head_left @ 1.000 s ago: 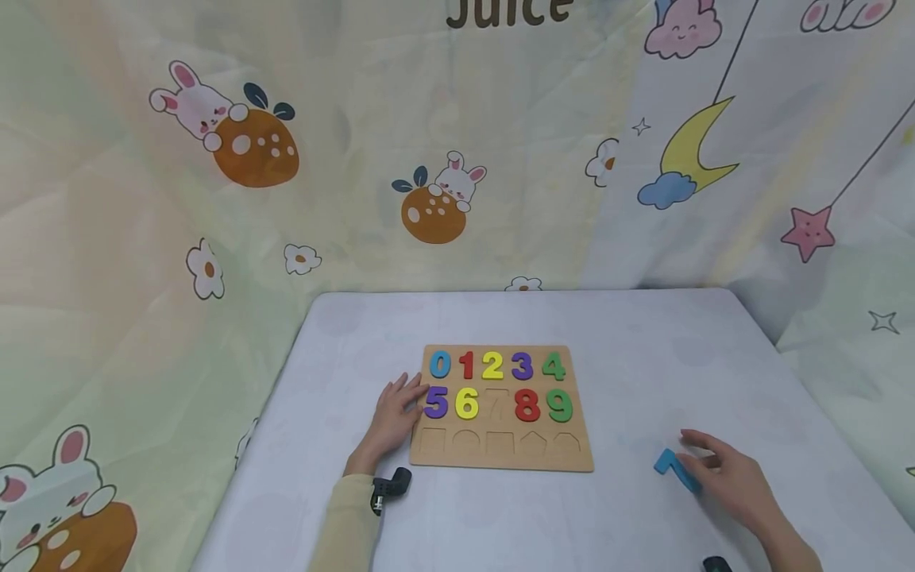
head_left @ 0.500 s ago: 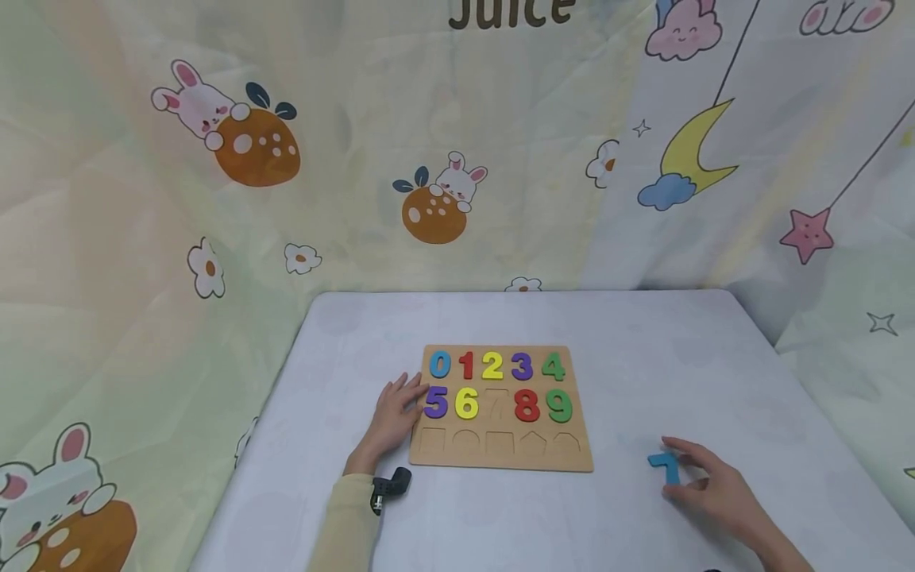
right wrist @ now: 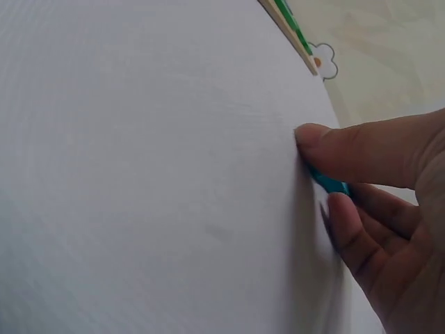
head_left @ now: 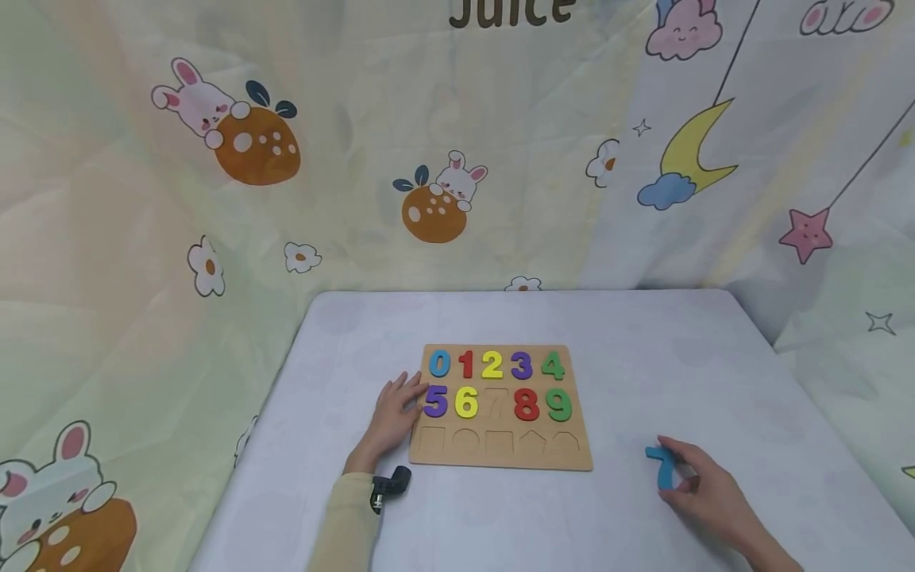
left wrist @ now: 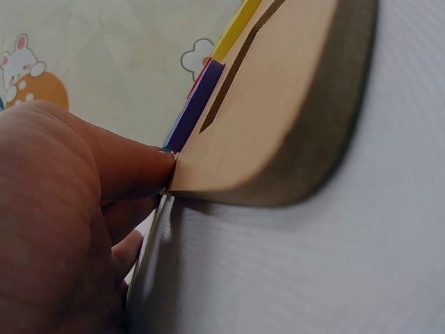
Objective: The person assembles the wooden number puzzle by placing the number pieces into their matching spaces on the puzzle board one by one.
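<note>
My right hand point(head_left: 711, 488) pinches a blue number 7 piece point(head_left: 665, 467) between thumb and fingers, low over the right part of the table. In the right wrist view, most of the blue piece point(right wrist: 332, 183) is hidden behind the thumb. A wooden number puzzle board point(head_left: 500, 459) lies left of it, with coloured digits 0 to 6, 8 and 9 in their recesses. The 7-shaped recess point(head_left: 496, 403) is bare. My left hand point(head_left: 391, 415) rests against the board's left edge beside the purple 5 point(head_left: 436, 401), its fingers fairly straight and the thumb touching the rim.
Below the digits, the board has a row of bare shape outlines point(head_left: 500, 442). A white-covered table point(head_left: 615, 326) carries everything, and a printed cloth backdrop point(head_left: 343, 143) rises behind it. A small black device point(head_left: 391, 486) sits at the left wrist.
The blue 7 has turned from slanted to nearly upright between the right hand's fingers. That hand has shifted slightly left. The left hand and the board stay in place.
</note>
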`<state>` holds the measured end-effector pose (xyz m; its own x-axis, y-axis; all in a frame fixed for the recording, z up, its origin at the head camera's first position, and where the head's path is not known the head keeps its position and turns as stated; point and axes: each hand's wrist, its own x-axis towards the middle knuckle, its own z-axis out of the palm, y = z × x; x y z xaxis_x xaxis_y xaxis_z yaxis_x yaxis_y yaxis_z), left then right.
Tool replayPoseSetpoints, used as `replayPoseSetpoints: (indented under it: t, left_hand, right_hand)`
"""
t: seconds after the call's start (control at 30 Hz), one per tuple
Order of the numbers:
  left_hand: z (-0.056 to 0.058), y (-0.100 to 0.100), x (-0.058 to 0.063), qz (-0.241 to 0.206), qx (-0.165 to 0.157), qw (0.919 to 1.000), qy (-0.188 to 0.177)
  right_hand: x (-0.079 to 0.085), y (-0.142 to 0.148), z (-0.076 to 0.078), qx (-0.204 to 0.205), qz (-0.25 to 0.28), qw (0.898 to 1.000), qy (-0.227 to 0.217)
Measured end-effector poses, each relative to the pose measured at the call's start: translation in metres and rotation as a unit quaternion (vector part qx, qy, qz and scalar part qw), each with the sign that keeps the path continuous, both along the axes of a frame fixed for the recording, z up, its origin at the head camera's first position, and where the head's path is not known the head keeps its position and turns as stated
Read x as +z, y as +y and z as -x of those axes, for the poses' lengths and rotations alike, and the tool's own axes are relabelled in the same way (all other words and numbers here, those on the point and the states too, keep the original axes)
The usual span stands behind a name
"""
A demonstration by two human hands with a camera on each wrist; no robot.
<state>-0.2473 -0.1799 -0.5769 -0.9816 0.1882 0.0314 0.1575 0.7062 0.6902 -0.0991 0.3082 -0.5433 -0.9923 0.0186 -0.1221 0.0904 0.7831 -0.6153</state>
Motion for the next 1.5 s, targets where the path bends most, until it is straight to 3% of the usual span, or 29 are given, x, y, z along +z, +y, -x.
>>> replayPoseSetpoints:
  t: [0.33,0.57,0.77,1.3,1.5]
  left_hand:
    - [0.000,0.000,-0.002,0.004,-0.005,1.0000,0.005]
    - [0.000,0.000,-0.003,0.006,-0.012,0.9998,0.015]
    - [0.001,0.000,0.000,0.006,-0.017,0.9996,0.023]
    - [0.000,-0.001,-0.002,0.001,-0.010,0.9998,0.017]
    - [0.000,-0.001,-0.002,-0.001,-0.008,0.9998,0.018]
  right_hand:
    - [-0.014,-0.015,0.017,-0.020,-0.053,0.995,0.086]
    - [-0.016,-0.034,0.036,-0.013,-0.032,0.993,0.114]
    - [-0.013,-0.051,0.053,0.017,-0.006,0.988,0.154]
    - [-0.009,-0.117,0.096,0.076,0.028,0.985,0.154]
    - [-0.006,-0.142,0.106,0.094,0.034,0.987,0.123]
